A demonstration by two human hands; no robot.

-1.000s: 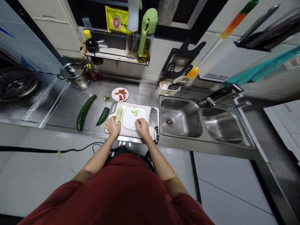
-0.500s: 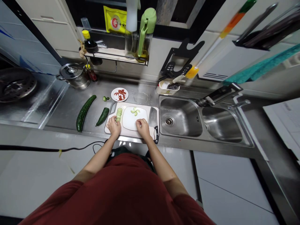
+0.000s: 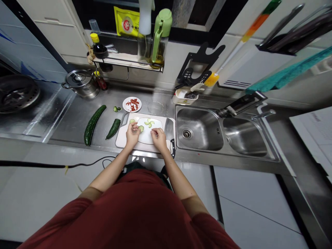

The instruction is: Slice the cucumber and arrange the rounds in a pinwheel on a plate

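1. Left hand (image 3: 132, 137): fingers pinch a cucumber slice (image 3: 141, 128) at the white plate's (image 3: 147, 137) 9 o'clock.
2. Right hand (image 3: 159, 139): 4 o'clock, fingers bunched, contents unclear.
3. Cucumber pieces (image 3: 149, 122): on plate, 12 o'clock.

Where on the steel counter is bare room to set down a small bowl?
Bare steel lies left of the long cucumber and between it and the short cucumber. A water-spotted patch lies between the plate of red pieces and the caddy. The cutting board is crowded: white plate, knife, left hand, right hand.
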